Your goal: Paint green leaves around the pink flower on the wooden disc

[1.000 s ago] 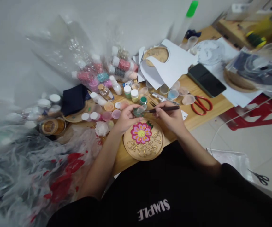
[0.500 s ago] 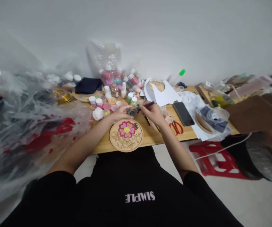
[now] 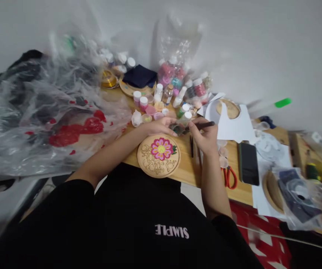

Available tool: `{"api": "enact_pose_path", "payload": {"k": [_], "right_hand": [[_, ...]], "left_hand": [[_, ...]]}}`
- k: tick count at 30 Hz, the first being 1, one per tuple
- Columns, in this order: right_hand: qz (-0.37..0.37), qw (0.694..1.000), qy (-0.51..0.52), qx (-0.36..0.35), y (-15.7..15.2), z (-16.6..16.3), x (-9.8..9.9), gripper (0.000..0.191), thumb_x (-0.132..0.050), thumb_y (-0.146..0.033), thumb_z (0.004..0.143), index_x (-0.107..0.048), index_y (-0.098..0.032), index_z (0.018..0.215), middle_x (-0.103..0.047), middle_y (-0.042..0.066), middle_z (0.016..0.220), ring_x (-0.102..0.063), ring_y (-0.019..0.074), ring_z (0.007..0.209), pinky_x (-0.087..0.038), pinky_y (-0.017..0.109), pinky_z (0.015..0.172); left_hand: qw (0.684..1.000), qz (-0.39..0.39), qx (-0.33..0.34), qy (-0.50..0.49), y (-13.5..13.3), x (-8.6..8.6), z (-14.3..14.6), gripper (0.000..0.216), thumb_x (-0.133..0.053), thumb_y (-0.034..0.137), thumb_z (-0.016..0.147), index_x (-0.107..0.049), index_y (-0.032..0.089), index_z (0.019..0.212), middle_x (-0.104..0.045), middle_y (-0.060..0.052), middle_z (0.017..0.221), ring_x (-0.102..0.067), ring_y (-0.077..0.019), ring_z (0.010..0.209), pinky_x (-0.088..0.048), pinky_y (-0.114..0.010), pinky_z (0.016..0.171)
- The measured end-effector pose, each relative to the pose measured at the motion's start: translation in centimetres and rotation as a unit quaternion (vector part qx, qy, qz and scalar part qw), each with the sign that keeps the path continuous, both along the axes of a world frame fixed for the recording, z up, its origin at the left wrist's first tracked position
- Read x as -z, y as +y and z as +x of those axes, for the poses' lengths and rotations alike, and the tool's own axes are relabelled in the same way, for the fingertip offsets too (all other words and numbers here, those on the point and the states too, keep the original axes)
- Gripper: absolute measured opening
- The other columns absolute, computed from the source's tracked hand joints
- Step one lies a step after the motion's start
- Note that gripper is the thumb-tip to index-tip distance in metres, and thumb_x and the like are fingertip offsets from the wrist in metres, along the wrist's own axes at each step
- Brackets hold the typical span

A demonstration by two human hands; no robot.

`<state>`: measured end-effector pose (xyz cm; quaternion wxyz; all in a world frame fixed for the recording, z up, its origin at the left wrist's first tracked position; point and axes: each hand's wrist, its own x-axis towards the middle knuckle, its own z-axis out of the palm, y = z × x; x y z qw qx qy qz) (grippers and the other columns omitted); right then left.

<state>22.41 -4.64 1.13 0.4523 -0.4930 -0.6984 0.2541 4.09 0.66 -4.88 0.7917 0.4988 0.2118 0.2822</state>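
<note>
A round wooden disc point(image 3: 158, 157) with a pink and yellow painted flower lies near the table's front edge. Just behind it my left hand point(image 3: 158, 127) is closed round a small paint pot point(image 3: 177, 129). My right hand point(image 3: 206, 139) pinches a dark-handled brush point(image 3: 203, 126) whose tip points into that pot. Both hands hover close together over the far rim of the disc.
Small paint jars and cups point(image 3: 149, 105) crowd the table behind the hands. Crumpled clear plastic with red stains point(image 3: 51, 112) covers the left side. A black phone point(image 3: 248, 163), red scissors point(image 3: 229, 176), white paper point(image 3: 234, 125) and a red stool point(image 3: 262, 231) are to the right.
The camera has swung and tilted, so the table now slopes down to the right. Both hands stay together over the pot and brush, in the same grip.
</note>
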Motion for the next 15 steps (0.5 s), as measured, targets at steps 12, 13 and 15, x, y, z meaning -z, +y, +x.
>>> {"api": "enact_pose_path", "payload": {"k": [12,13,15], "right_hand": [[0.004,0.996,0.048,0.070,-0.8,0.2,1.2,0.029,-0.058,-0.047,0.090,-0.066,-0.021,0.081,-0.063,-0.002,0.063,-0.053,0.0107,0.055,-0.042,0.025,0.054],[0.002,0.995,0.051,0.083,-0.7,0.3,1.4,0.027,-0.059,-0.046,0.090,-0.067,-0.021,0.087,-0.063,-0.002,0.064,-0.054,0.0114,0.056,-0.043,0.026,0.055],[-0.015,0.995,0.047,0.085,-0.5,0.6,1.6,0.027,-0.060,-0.044,0.089,-0.069,-0.021,0.099,-0.066,-0.001,0.067,-0.057,0.0130,0.058,-0.047,0.027,0.058]], "left_hand": [[1.000,-0.005,0.025,0.016,-0.4,-0.6,-0.5,0.053,-0.087,0.021,0.062,-0.066,0.011,0.109,-0.073,-0.012,0.112,-0.069,-0.0183,0.104,-0.050,-0.032,0.095],[0.999,-0.013,0.030,0.015,-0.4,-0.5,-0.6,0.053,-0.087,0.022,0.063,-0.066,0.011,0.110,-0.073,-0.012,0.111,-0.069,-0.0183,0.102,-0.051,-0.031,0.092],[0.999,-0.021,0.040,0.014,-0.4,-0.5,-0.7,0.052,-0.088,0.024,0.063,-0.066,0.012,0.109,-0.074,-0.010,0.105,-0.071,-0.0166,0.094,-0.051,-0.030,0.088]]}}
